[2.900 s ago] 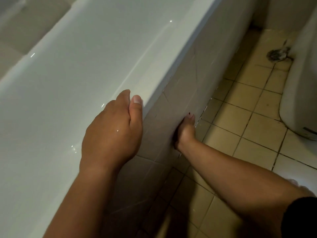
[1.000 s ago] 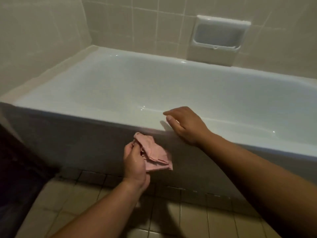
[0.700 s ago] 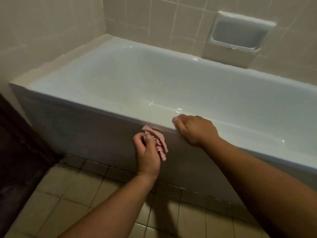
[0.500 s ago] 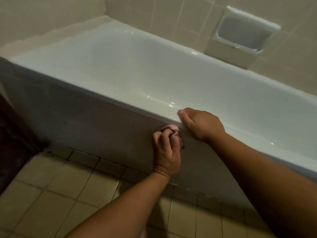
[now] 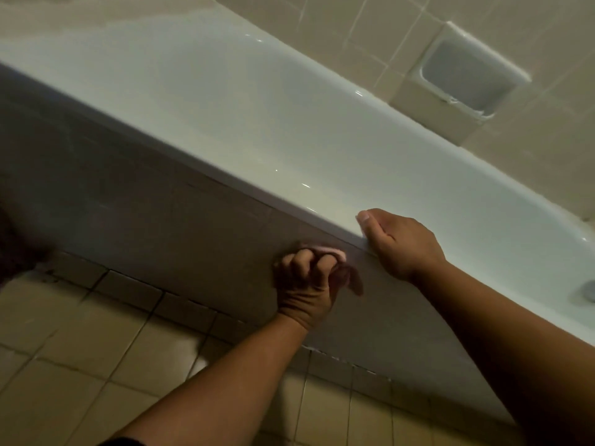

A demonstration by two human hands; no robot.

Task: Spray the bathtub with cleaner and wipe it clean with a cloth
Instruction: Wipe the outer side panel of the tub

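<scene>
The pink cloth (image 5: 336,251) is bunched up small and mostly hidden. Only a pale edge shows above the knuckles of the left hand (image 5: 306,284), whose fingers are curled tightly round it. That fist holds the cloth against the grey tiled front panel (image 5: 145,204) of the bathtub (image 5: 257,107), just under the near rim and well above the floor.

Just beside it, up and to the right, the right hand (image 5: 402,246) sits on the rim itself. Its fingers are folded over the white edge and one nail points along the rim. It appears to grip the edge rather than lie flat on it, though the fingertips are out of sight. The two hands are close but not touching.

The tub runs on a slant across the view — its white inside is glossy, with a few small glints of light. At the far right edge a round metal fitting (image 5: 590,291) sits low in the basin, cut off by the frame. Behind the tub the wall (image 5: 354,27) is beige tile with a white soap recess (image 5: 467,75) set into it. Below the panel the floor (image 5: 80,365) is yellowish square tile with dark grout — both bare forearms reach in over it.
</scene>
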